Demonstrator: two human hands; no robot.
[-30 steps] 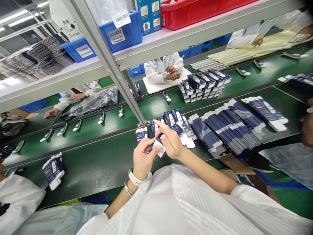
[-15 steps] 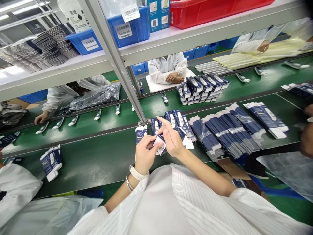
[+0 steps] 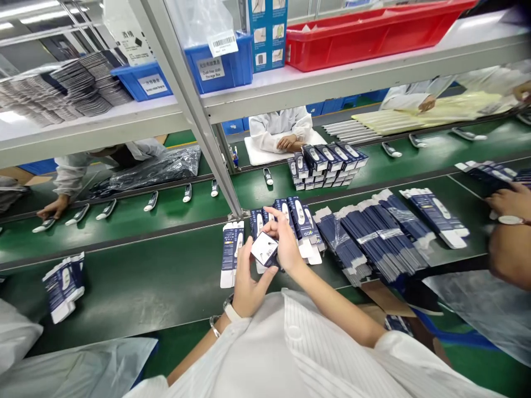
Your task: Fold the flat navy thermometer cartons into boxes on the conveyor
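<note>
A small navy box [image 3: 264, 249] is between my hands, its white end facing up toward me. My left hand [image 3: 250, 276] has its thumb and fingers around the left and lower sides of the box. My right hand [image 3: 287, 243] grips the box from the right, with the index finger stretched out above it. Behind my hands, several navy cartons [image 3: 299, 218] lie side by side on the green surface. A flat carton [image 3: 229, 251] lies just left of them. Bundles of folded cartons [image 3: 375, 235] lie to the right.
A metal post [image 3: 199, 105] rises in front, carrying a shelf with blue bins [image 3: 219, 63] and a red bin [image 3: 373, 36]. Stacked boxes [image 3: 327, 165] and devices [image 3: 267, 176] stand on the far belt. Other people's hands [image 3: 514, 202] are at the right.
The box has turned so its white end faces up. My left hand has opened wider around it and moved lower. The view has shifted, and the far devices appear further left.
</note>
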